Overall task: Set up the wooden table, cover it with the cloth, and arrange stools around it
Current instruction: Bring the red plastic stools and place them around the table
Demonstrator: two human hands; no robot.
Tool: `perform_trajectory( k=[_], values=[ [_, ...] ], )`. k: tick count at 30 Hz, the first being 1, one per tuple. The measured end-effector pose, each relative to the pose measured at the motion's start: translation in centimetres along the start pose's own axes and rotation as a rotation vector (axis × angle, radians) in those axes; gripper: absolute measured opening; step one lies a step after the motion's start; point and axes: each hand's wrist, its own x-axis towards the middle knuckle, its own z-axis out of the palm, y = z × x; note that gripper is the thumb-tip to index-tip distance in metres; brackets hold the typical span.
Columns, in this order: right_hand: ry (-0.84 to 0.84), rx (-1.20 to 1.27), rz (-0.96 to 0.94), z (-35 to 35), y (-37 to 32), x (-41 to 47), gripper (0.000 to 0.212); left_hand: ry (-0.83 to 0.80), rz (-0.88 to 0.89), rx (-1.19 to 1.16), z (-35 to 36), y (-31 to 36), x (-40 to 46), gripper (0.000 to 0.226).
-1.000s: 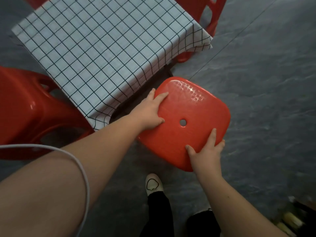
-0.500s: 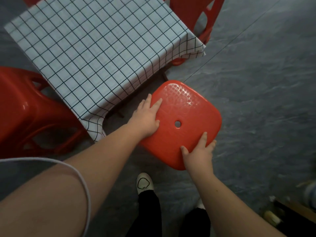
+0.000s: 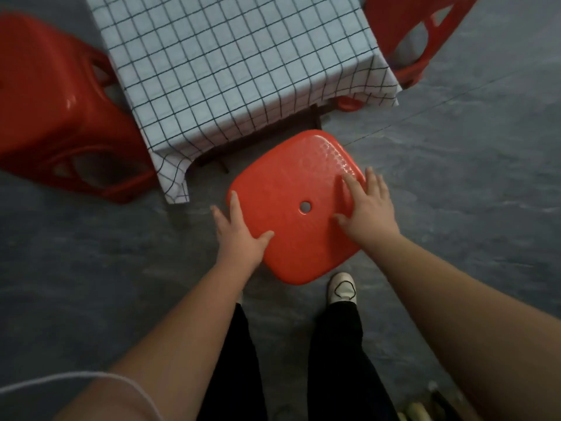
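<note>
The table is covered by a white cloth with a dark grid (image 3: 236, 62); a dark table leg (image 3: 315, 117) shows under its near edge. A red plastic stool (image 3: 291, 183) with a hole in its seat stands on the floor just in front of that edge. My left hand (image 3: 239, 238) holds the seat's near-left corner, thumb on top. On the seat's right side lies my right hand (image 3: 368, 211), fingers spread to the edge. A second red stool (image 3: 51, 117) stands at the table's left side, a third (image 3: 425, 31) at its far right.
Grey stone-pattern floor (image 3: 470, 183) lies all around. My legs in dark trousers and a white shoe (image 3: 341, 288) are right behind the stool. A white cord (image 3: 91, 378) crosses my left arm. Small blurred objects (image 3: 419, 411) lie at the bottom right.
The stool now sits squarely before the table's near edge. My left hand slid from the far-left edge to the near-left corner; my right hand went from the near edge to the right side.
</note>
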Motion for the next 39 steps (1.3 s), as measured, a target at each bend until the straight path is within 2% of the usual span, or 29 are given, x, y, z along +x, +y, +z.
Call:
perform_trajectory(
  k=[3, 8, 16, 27, 39],
  values=[
    [-0.111, -0.041, -0.041, -0.8, 1.5, 1.8, 0.101, 0.001, -0.107, -0.189, 2.8, 0.9, -2.0, 0.121],
    [-0.225, 0.150, -0.105, -0.7, 3.4, 3.4, 0.108, 0.064, -0.156, -0.199, 5.9, 1.5, -2.4, 0.119],
    [-0.165, 0.196, -0.152, 1.2, 5.6, 1.1, 0.105, 0.088, -0.119, -0.128, 7.0, 0.5, -3.5, 0.121],
    [-0.147, 0.246, -0.073, 5.1, 10.0, -7.0, 0.103, 0.044, -0.089, -0.040, 10.5, -3.0, -8.8, 0.122],
    [-0.141, 0.242, -0.066, 5.2, 11.1, -8.5, 0.103, 0.032, -0.071, -0.006, 11.5, -3.3, -10.1, 0.122]
  ],
)
